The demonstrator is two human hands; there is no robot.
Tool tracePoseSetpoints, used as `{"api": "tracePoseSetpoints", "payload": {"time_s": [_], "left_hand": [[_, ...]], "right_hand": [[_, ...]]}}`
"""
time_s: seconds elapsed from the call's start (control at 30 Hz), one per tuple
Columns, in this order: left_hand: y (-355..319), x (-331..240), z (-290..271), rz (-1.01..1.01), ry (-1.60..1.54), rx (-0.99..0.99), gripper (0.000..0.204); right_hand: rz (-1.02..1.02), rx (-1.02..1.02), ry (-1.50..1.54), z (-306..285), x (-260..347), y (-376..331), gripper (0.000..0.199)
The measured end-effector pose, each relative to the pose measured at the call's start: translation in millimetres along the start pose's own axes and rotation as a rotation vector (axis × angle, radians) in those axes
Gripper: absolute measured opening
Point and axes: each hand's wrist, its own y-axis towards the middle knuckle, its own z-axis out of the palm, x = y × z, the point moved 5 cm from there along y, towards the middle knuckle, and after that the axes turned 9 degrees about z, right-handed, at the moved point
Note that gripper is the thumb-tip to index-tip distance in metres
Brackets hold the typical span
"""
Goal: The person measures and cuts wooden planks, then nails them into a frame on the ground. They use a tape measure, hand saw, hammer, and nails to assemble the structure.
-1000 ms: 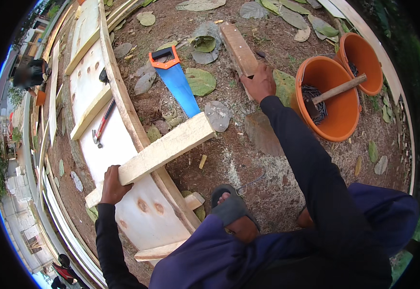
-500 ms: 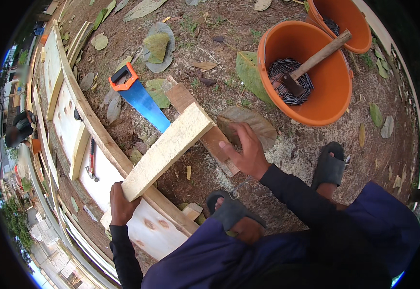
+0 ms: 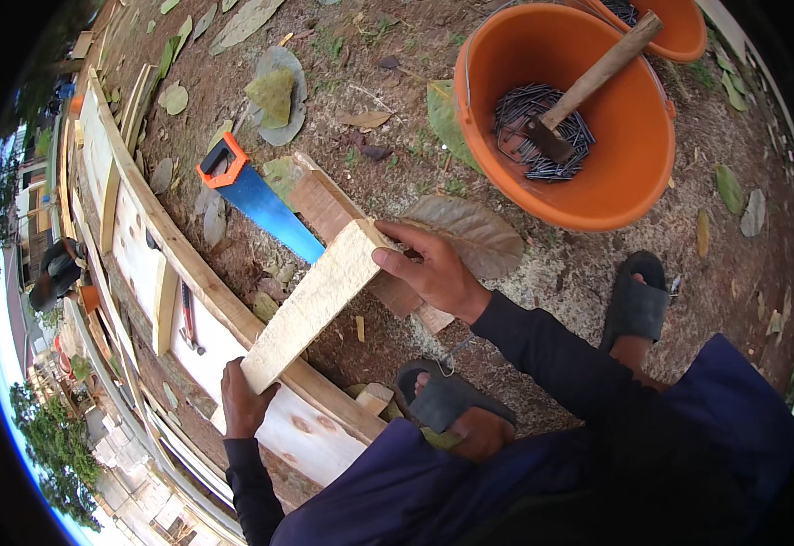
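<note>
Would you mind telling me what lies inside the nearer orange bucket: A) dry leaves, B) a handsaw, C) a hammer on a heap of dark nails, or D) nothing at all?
C: in the orange bucket a wooden-handled hammer rests with its head on a heap of dark nails, while the blue handsaw lies on the ground outside it.

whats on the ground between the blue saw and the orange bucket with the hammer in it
In the head view, between the saw and the bucket: a reddish-brown plank end, dry leaves and bare dirt.

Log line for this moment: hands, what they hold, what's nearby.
left hand: grips plank low end | right hand: holds plank top end | saw beside | bucket: nails, hammer
</note>
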Motion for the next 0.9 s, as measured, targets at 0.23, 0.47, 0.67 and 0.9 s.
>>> {"api": "tracePoseSetpoints", "payload": {"time_s": [0.23, 0.47, 0.67, 0.9], "left_hand": [[-7.3, 10.7, 5.0, -0.012, 0.041, -0.004, 0.072], [-5.1, -1.3, 1.1, 0.012, 0.051, 0.005, 0.094], [7.5, -48.1, -7.0, 0.178, 0.033, -0.108, 0.109], [36.6, -82.3, -2.9, 0.313, -0.045, -0.096, 0.083]], "right_hand": [[-0.017, -0.053, -0.241, 2.7, 5.6, 2.7, 0.061], [0.011, -0.059, -0.052, 0.5, -7.5, 5.0, 0.06], [-0.085, -0.101, -0.069, 3.0, -9.1, -6.2, 0.058], [-0.138, 0.018, -0.149, -4.6, -18.1, -1.5, 0.053]]}}
